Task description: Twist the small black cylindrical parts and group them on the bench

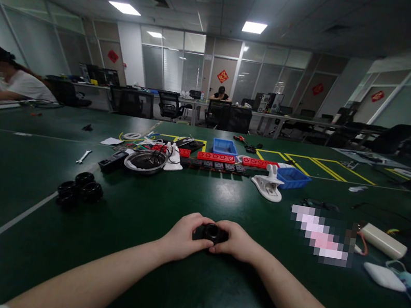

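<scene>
Low over the green table, directly ahead of me, my left hand (187, 236) and my right hand (235, 242) hold a small black round part (211, 232) between them. It has a ring-shaped top with a dark hollow in the middle. Fingers and thumbs of both hands curl around its two sides and hide much of it. To the left, several glossy black round parts (81, 190) lie in a close cluster, apart from my hands. A white clamp-like base (268, 184) stands beyond my right hand.
Behind lie a metal bowl (145, 162), red power strips (216, 157), a blue bin (293, 178) and another blue bin (224, 146). A wrench (83, 157) is at left. A beige bar-shaped object (383, 241) and a white case (384, 277) lie right. A person (35, 86) sits at far left.
</scene>
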A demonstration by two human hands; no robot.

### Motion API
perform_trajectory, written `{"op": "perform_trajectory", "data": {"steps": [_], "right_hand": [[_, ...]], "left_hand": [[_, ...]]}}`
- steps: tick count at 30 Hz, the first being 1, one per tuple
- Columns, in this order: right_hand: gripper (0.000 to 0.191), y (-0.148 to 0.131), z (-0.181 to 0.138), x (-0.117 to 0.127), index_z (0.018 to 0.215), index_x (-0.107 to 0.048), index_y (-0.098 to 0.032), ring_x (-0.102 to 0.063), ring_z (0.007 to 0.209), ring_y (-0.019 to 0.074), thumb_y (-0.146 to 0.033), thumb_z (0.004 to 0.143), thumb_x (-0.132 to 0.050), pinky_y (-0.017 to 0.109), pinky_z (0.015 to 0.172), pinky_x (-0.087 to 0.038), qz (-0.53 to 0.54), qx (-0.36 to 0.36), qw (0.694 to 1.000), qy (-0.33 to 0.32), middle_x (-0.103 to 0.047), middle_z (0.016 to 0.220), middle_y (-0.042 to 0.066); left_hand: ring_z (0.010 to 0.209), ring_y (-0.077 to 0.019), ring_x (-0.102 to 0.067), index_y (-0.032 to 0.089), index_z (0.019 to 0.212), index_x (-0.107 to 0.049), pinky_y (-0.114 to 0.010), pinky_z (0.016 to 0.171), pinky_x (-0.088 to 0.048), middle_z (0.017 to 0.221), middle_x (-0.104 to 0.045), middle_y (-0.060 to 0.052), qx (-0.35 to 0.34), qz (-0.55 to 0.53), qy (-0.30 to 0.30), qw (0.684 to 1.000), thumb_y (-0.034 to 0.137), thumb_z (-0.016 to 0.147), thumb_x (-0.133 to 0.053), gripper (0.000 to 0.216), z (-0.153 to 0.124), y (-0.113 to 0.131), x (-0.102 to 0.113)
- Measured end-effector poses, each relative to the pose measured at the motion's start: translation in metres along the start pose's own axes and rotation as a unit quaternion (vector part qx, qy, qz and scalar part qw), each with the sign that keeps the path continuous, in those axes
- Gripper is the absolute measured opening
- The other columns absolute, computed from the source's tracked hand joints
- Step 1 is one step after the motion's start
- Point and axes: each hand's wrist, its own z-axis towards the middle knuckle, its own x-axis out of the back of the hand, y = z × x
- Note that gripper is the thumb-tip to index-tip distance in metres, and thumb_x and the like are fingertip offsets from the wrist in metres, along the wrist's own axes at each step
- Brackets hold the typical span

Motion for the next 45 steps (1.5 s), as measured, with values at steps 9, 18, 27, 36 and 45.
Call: {"op": "perform_trajectory", "data": {"steps": [9, 18, 27, 36, 45], "right_hand": [[0.031, -0.009, -0.001, -0.021, 0.067, -0.049, -0.017, -0.046, 0.061, 0.0129, -0.039, 0.055, -0.068, 0.022, 0.051, -0.028, -0.22, -0.043, 0.964, 0.144, -0.051, 0.068, -0.001], [0.028, -0.021, -0.004, -0.024, 0.07, -0.054, -0.017, -0.052, 0.068, 0.0192, -0.045, 0.066, -0.058, 0.027, 0.057, -0.03, -0.327, -0.057, 0.932, 0.143, -0.058, 0.073, 0.005], [0.043, -0.012, -0.011, 0.009, 0.08, -0.054, -0.017, -0.049, 0.064, 0.0142, -0.055, 0.062, -0.06, 0.022, 0.052, -0.031, -0.143, -0.04, 0.988, 0.035, -0.057, 0.075, 0.002], [0.031, -0.007, -0.006, 0.01, 0.077, -0.051, -0.018, -0.05, 0.064, 0.0144, -0.044, 0.083, -0.036, 0.025, 0.058, -0.038, -0.037, -0.017, 0.967, 0.252, -0.054, 0.069, 0.0], [0.024, 0.0, 0.0, 0.003, 0.073, -0.054, -0.017, -0.047, 0.048, 0.0113, -0.038, 0.078, -0.044, 0.022, 0.046, -0.037, 0.02, -0.074, 0.967, 0.243, -0.049, 0.053, -0.003]], "left_hand": [[0.08, -0.0209, -0.051, 0.021, 0.097, -0.056, -0.032, 0.069, -0.042, 0.088, -0.055, -0.003, 0.069, 0.042, 0.076, 0.994, 0.028, 0.067, -0.064, 0.032, -0.005, 0.005, -0.01], [0.077, -0.0188, -0.05, 0.018, 0.091, -0.055, -0.029, 0.064, -0.042, 0.086, -0.054, -0.003, 0.079, 0.036, 0.091, 0.992, 0.026, 0.065, -0.064, 0.029, -0.003, 0.002, -0.012], [0.092, -0.0213, -0.05, 0.022, 0.108, -0.05, -0.035, 0.08, -0.042, 0.098, -0.053, -0.004, 0.027, 0.014, 0.036, 0.999, 0.031, 0.064, -0.067, 0.048, -0.001, -0.008, -0.005], [0.096, -0.0207, -0.052, 0.019, 0.116, -0.046, -0.037, 0.085, -0.04, 0.104, -0.055, -0.008, 0.02, -0.088, 0.174, 0.981, 0.04, 0.077, -0.051, 0.045, -0.001, -0.014, 0.002], [0.039, -0.0083, -0.033, 0.017, 0.049, -0.041, -0.02, 0.04, -0.029, 0.041, -0.032, 0.007, 0.184, -0.196, 0.163, 0.949, 0.059, 0.073, -0.041, 0.048, 0.004, -0.014, 0.011]]}}
